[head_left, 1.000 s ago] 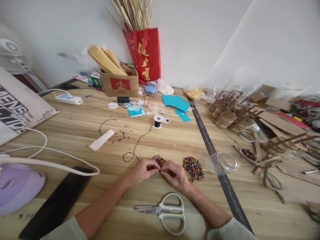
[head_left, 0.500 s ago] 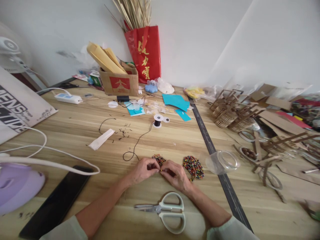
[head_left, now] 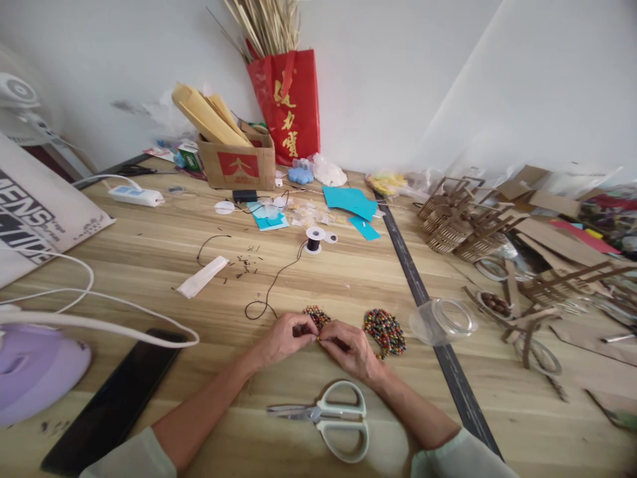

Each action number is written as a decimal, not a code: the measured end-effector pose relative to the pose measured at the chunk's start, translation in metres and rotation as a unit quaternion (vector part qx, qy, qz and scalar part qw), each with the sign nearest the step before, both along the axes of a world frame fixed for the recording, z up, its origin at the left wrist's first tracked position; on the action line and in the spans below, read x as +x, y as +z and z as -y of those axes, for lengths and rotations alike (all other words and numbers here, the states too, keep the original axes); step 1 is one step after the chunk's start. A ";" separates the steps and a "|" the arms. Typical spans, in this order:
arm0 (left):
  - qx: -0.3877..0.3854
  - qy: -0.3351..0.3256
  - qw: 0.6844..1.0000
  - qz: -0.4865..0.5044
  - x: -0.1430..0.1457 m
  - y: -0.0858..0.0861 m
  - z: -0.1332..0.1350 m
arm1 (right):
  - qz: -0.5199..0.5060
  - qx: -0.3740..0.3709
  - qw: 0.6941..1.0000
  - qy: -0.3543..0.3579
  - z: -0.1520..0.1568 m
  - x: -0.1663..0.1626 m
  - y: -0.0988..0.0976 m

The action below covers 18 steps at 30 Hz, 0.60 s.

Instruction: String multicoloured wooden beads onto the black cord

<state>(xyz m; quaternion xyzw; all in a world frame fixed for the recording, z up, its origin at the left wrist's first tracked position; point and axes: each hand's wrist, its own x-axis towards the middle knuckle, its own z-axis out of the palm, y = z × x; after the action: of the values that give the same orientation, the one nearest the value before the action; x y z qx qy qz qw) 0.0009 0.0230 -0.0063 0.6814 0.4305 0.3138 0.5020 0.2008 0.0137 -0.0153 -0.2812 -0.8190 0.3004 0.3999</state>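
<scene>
Left hand [head_left: 284,340], right hand [head_left: 352,348]: fingers pinching one small bead [head_left: 319,338]; two bead piles [head_left: 316,315] [head_left: 387,332], one scissors [head_left: 312,414].

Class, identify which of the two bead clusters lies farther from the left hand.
The bead cluster to the right of the right hand; the other cluster lies close to the left hand.

Between my fingertips [head_left: 310,340] I pinch a tiny yellowish bead [head_left: 318,338] (too small to show much); just beyond, partly hidden, lies a multicoloured heap of small round beads [head_left: 316,315].
</scene>
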 end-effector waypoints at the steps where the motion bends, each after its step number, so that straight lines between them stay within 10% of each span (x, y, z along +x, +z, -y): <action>1: 0.001 -0.001 1.000 -0.001 0.000 0.000 0.000 | 0.001 -0.001 1.000 0.002 0.000 0.000 -0.001; 10: 0.044 -0.007 0.998 -0.047 -0.003 0.006 0.001 | 0.019 0.028 0.999 0.011 -0.001 0.000 0.002; 18: 0.442 0.035 0.896 0.019 -0.010 0.070 0.042 | 0.089 0.108 0.988 0.058 0.000 0.003 0.003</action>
<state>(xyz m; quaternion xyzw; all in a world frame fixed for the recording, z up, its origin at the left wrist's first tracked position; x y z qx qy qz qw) -0.0096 -0.0185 0.0636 0.8114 0.2619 0.5018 0.1458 0.2042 0.0139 -0.0127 -0.2141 -0.8939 0.2064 0.3354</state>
